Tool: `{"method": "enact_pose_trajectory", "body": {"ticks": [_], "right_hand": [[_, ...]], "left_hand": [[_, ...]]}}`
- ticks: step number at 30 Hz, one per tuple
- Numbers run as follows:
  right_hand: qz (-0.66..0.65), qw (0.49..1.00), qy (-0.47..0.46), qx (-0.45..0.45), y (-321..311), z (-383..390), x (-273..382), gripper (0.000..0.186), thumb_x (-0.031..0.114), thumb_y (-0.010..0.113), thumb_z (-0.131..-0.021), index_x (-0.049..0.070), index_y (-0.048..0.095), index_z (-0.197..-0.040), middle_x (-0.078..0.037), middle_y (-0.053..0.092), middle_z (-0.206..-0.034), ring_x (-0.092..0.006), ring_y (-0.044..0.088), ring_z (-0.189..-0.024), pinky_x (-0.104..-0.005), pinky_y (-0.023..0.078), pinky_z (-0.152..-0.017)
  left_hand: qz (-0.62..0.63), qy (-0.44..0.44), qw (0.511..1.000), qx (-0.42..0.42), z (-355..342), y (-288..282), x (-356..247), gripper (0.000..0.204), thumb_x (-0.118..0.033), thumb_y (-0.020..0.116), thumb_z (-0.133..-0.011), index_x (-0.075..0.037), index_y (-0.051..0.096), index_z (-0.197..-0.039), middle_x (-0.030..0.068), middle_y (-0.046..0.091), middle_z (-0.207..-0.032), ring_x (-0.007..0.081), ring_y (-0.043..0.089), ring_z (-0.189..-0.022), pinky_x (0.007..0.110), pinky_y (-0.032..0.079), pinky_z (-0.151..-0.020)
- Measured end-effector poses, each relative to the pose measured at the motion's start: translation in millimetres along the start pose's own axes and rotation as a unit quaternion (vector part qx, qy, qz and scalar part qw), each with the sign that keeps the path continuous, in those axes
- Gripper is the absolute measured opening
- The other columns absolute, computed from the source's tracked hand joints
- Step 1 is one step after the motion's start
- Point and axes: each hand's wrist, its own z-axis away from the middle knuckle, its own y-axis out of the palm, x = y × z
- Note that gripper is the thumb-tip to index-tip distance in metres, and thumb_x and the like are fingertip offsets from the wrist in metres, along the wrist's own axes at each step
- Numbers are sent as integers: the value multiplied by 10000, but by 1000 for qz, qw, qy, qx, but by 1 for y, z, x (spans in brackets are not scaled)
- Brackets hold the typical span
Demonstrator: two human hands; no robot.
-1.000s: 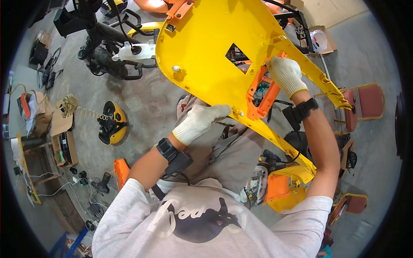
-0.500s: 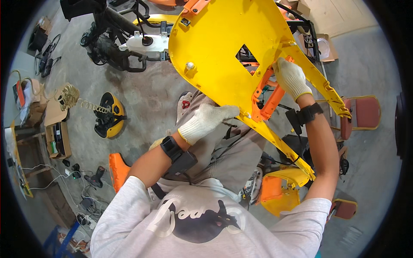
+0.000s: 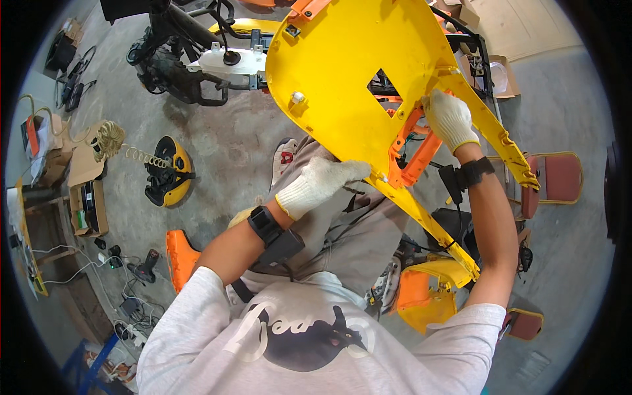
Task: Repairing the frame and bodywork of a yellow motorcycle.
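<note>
A large yellow plastic body panel (image 3: pixel 355 79) with a diamond-shaped cut-out lies tilted before me, its two long arms reaching down and to the right. Fixed against its lower part is an orange plastic frame (image 3: pixel 416 158). My left hand (image 3: pixel 322 181), in a white knitted glove, is closed on the panel's lower left edge; its thumb lies along the rim and the other fingers are mostly hidden. My right hand (image 3: pixel 451 118), gloved too, is closed around the upper end of the orange frame, between the panel's arms. Its fingertips are hidden.
Beyond the panel stands a dark vehicle frame (image 3: pixel 174 39) with a white tank-like part (image 3: pixel 230 60). A yellow-and-black helmet-like shell (image 3: pixel 172 172), an orange part (image 3: pixel 181 258) and a yellow-orange panel (image 3: pixel 428 296) lie on the floor. Red chairs (image 3: pixel 559 178) stand right; tangled cables (image 3: pixel 135 306) lie left.
The view has shifted slightly, so the panel and both hands appear a little further right. Both hands keep the same hold.
</note>
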Motion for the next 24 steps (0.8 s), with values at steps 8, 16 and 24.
{"method": "enact_pose_trajectory", "body": {"ticks": [8, 16, 24], "right_hand": [[24, 999, 1, 44, 1, 4, 4, 351, 359, 722, -883, 46, 660, -1031, -173, 745, -857, -354, 742, -836, -463, 583, -708], [50, 999, -2, 3, 3, 2, 5, 367, 344, 763, -853, 40, 654, -1028, -166, 746, -841, -322, 750, -805, -437, 583, -702], [79, 994, -46, 58, 23, -1, -8, 329, 410, 586, -962, 111, 684, -1057, -135, 738, -851, -337, 732, -784, -466, 572, -662]], "left_hand": [[-49, -7, 999, 1, 2, 0, -4, 328, -83, 677, -898, 7, 648, -1212, 9, 667, -922, 83, 599, -771, 236, 502, -657], [-1, -26, 1000, -4, 0, -3, 3, 342, -67, 684, -918, 4, 637, -1249, 39, 704, -1039, 92, 637, -831, 242, 532, -729], [-40, -49, 998, 14, 0, 1, -7, 339, -67, 667, -921, 8, 637, -1250, 58, 714, -1073, 115, 672, -881, 250, 553, -764]]}}
